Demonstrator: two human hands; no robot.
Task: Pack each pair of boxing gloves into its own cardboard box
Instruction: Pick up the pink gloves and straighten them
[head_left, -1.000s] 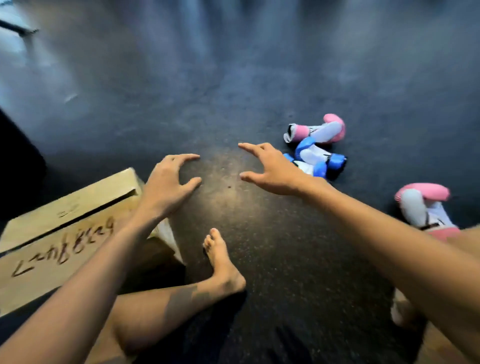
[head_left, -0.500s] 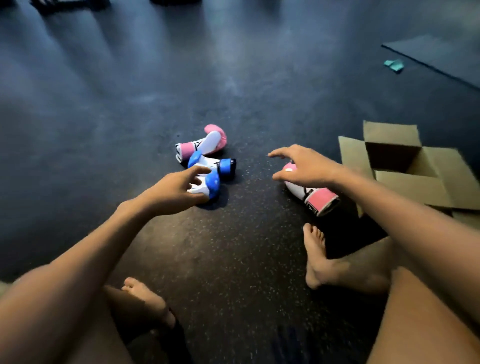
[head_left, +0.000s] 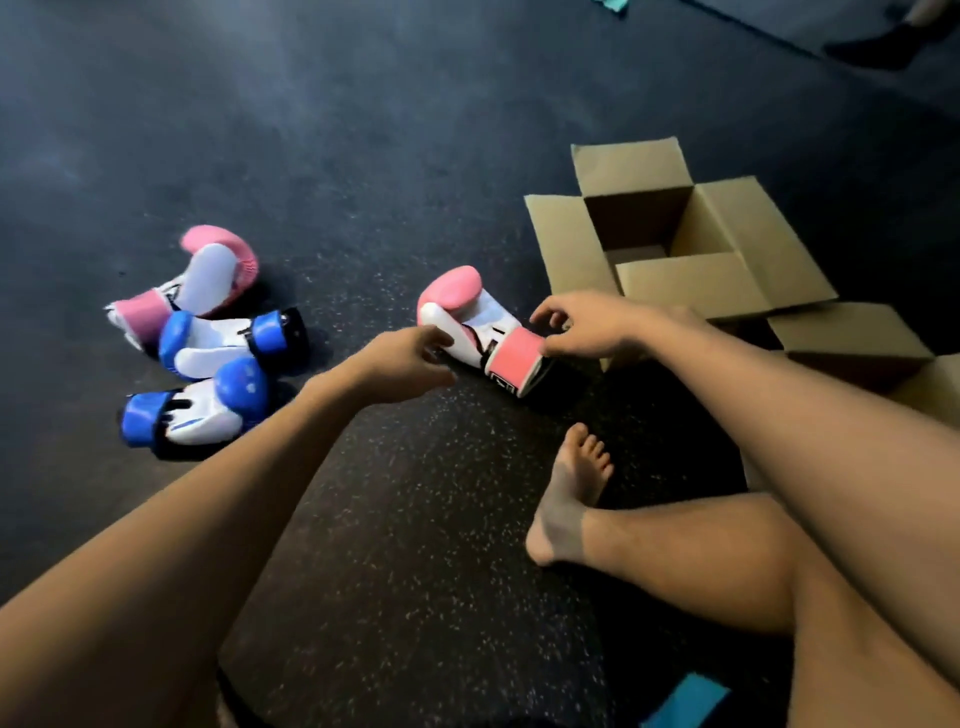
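Note:
A pink-and-white boxing glove (head_left: 470, 312) lies on the dark floor in front of an open cardboard box (head_left: 680, 283). My right hand (head_left: 587, 327) hovers over its pink cuff, thumb touching the cuff, fingers loosely curled above it. My left hand (head_left: 405, 358) reaches the glove's near left side, fingertips at its white palm. The matching pink glove (head_left: 208, 275) lies further left. Two blue-and-white gloves (head_left: 223, 338) (head_left: 197, 410) lie just below it. The open box looks empty inside.
A second cardboard box (head_left: 852, 340) sits at the right behind my forearm. My bare foot (head_left: 571, 488) rests on the floor below the glove. A blue item (head_left: 685, 701) shows at the bottom edge. Another person's dark shoe (head_left: 883, 44) is at the far top right.
My view swung right from a lettered box to the gloves and the open box. Both hands have moved onto the nearer pink glove; the left hand left the blue gloves.

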